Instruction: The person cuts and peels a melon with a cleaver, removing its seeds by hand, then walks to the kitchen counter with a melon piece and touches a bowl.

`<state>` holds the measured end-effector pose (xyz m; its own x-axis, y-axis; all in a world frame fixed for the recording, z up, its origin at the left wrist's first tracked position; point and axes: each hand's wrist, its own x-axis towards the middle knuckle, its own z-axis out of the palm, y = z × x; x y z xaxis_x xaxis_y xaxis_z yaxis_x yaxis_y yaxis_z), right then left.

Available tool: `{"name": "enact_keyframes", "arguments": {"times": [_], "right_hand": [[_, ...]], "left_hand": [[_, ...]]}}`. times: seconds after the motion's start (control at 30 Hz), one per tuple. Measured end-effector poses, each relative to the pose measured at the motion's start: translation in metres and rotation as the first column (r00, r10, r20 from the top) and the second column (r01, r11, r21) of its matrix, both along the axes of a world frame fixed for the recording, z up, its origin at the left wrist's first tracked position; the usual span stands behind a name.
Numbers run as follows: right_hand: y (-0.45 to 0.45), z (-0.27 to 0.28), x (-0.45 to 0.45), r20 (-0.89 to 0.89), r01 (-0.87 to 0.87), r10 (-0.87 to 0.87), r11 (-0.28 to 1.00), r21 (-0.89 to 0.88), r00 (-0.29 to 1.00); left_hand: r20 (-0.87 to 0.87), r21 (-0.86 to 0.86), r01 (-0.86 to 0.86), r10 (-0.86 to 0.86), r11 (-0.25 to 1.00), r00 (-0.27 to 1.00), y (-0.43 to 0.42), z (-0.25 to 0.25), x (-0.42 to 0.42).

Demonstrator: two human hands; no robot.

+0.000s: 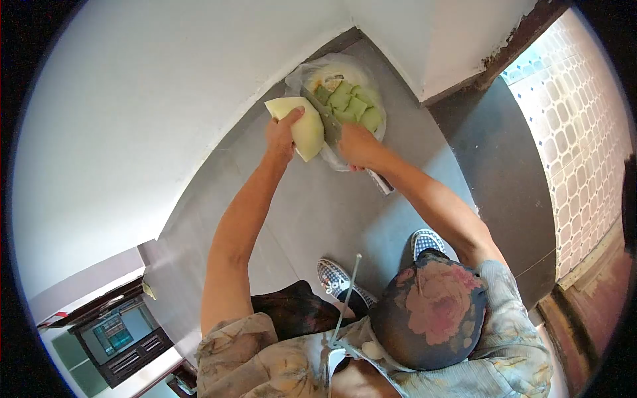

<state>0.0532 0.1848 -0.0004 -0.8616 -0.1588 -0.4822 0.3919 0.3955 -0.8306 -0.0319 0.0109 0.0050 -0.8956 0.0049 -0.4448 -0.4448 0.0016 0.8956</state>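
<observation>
A large pale yellow-green piece of melon or gourd [307, 132] is held up in my left hand [281, 134], thumb on its upper face and fingers wrapped behind. My right hand [358, 146] is closed round a knife [332, 128]; the broad grey blade lies close against the right side of the piece, and a light handle end sticks out below the hand. Just beyond, green peelings [350, 103] lie in a clear plastic bag [373, 79] on the floor. Whether the blade's edge touches the flesh cannot be made out.
Grey floor tiles [292, 212] run between white walls [166, 86] that meet behind the bag. My patterned shoes [335, 277] and knees are below. A dark floor strip [497, 152] and patterned wall tiles [564, 132] are at the right.
</observation>
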Motion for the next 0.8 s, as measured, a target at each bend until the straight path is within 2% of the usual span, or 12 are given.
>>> {"name": "enact_keyframes", "arguments": {"times": [0.07,0.13,0.17,0.27,0.37,0.47,0.53,0.67,0.8], "right_hand": [[-0.003,-0.01,0.003,-0.016,-0.013,0.014,0.997,0.082,1.0],[-0.022,-0.042,-0.006,-0.13,-0.019,0.035,0.993,0.121,0.991],[-0.028,-0.051,-0.015,-0.2,-0.016,0.043,0.991,0.136,0.979],[-0.025,-0.042,-0.013,-0.174,0.066,-0.065,0.998,0.001,0.983],[-0.022,-0.056,-0.009,-0.146,0.017,-0.032,0.994,-0.106,0.989],[-0.01,-0.049,-0.013,0.02,-0.001,0.004,0.988,-0.154,1.0],[-0.007,-0.051,-0.014,0.032,0.012,-0.006,0.979,-0.206,0.999],[0.006,-0.065,-0.01,0.031,0.033,-0.024,0.939,-0.342,0.999],[0.01,-0.04,0.005,0.012,0.066,-0.065,0.983,-0.17,0.998]], "left_hand": [[0.013,0.007,0.02,-0.02,1.0,1.0,0.004,-0.005,0.002],[0.04,0.052,0.054,-0.056,0.997,0.998,0.004,0.005,0.004],[0.044,0.02,0.055,-0.056,0.998,0.997,0.005,0.011,0.005],[0.053,-0.04,0.064,-0.062,0.997,0.997,0.0,0.016,0.007],[0.044,0.013,0.076,-0.076,0.997,0.996,-0.01,0.001,0.01],[0.0,0.082,0.07,-0.07,0.994,0.998,-0.018,0.001,0.01],[-0.034,0.132,0.071,-0.067,0.989,0.997,-0.022,-0.005,0.012],[0.005,0.155,0.048,-0.049,0.987,0.999,-0.035,-0.004,0.012],[0.0,0.153,0.086,-0.087,0.985,0.996,-0.037,0.001,0.014]]}}
